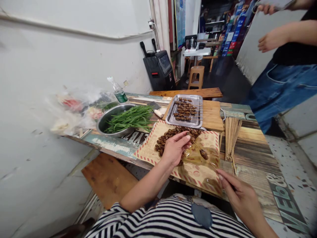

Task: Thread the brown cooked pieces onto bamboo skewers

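Observation:
My right hand (239, 191) pinches the lower end of a thin bamboo skewer (211, 163) between thumb and fingers. One brown silkworm pupa (203, 154) is threaded partway along it. At the skewer's far end, my left hand (174, 148) is closed on another pupa (188, 135), partly hidden by the fingers. Below and behind that hand lies a pile of loose pupae (163, 138) on printed paper (146, 151) with a striped border. Several finished skewers of pupae (183, 109) lie in a metal tray (170, 119) just beyond. Bare skewers (231, 135) are bundled at the right.
The tray rests on a wooden board (214, 115). A metal bowl (101, 124) of long green vegetables (126, 119) stands at the left, near a plastic bottle (120, 92) and plastic bags (71, 105). A knife handle (158, 113) lies by the tray. Another person (284, 62) stands at the far right.

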The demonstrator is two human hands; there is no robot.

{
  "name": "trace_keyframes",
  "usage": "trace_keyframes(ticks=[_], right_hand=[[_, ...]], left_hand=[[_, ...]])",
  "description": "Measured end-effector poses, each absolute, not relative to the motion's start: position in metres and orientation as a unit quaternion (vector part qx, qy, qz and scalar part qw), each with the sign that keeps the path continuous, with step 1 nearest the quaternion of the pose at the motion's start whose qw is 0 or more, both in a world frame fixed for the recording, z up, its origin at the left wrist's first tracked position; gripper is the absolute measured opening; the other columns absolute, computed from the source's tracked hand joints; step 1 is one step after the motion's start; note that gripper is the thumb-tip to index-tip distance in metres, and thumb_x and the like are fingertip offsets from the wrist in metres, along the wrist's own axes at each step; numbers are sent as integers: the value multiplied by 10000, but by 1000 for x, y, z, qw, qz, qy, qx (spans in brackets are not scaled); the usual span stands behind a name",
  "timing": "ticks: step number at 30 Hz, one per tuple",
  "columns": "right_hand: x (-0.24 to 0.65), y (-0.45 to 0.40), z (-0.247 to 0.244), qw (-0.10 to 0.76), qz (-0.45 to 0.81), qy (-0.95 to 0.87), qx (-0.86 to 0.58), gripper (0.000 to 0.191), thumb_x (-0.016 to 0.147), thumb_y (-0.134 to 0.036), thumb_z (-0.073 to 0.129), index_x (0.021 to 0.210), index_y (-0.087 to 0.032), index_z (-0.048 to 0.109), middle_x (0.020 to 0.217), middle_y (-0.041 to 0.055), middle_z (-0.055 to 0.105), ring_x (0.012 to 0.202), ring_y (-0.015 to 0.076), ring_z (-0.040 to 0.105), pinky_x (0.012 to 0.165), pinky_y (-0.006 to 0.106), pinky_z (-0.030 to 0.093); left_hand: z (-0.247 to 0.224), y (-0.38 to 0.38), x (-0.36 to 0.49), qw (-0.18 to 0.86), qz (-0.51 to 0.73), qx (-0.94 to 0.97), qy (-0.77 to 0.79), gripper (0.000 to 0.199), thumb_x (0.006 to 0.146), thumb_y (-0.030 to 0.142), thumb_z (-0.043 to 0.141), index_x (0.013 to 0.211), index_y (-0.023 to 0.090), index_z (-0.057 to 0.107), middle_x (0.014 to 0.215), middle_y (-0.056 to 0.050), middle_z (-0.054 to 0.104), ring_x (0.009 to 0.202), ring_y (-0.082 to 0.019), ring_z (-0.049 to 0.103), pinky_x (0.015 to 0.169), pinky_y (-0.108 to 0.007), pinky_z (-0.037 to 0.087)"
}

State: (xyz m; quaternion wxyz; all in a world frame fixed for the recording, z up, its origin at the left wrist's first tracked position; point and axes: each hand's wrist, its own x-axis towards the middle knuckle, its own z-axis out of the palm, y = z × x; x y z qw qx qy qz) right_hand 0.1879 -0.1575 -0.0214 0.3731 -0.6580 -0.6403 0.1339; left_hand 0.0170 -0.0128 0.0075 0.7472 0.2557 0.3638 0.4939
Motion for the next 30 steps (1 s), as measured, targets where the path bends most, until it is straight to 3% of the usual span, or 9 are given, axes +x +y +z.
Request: trace_keyframes(ticks=[6,30], right_hand=[[182,-156,-17,379,229,-598,-668,340,815,-388,480,984,-168,677,569,-2,626,515,114,591,516,181,495],[172,-145,-20,406,273,-567,-662,382,814,-394,484,1019,-124,659,719,68,674,624,136,621,619,229,513]], left_hand=[[9,-14,17,744,494,252,373,392,543,188,755,911,115,642,678,-9,623,527,-57,547,512,-170,419],[1,-20,23,732,480,292,385,395,542,223,760,904,109,653,693,-17,627,530,-61,535,522,-188,395]])
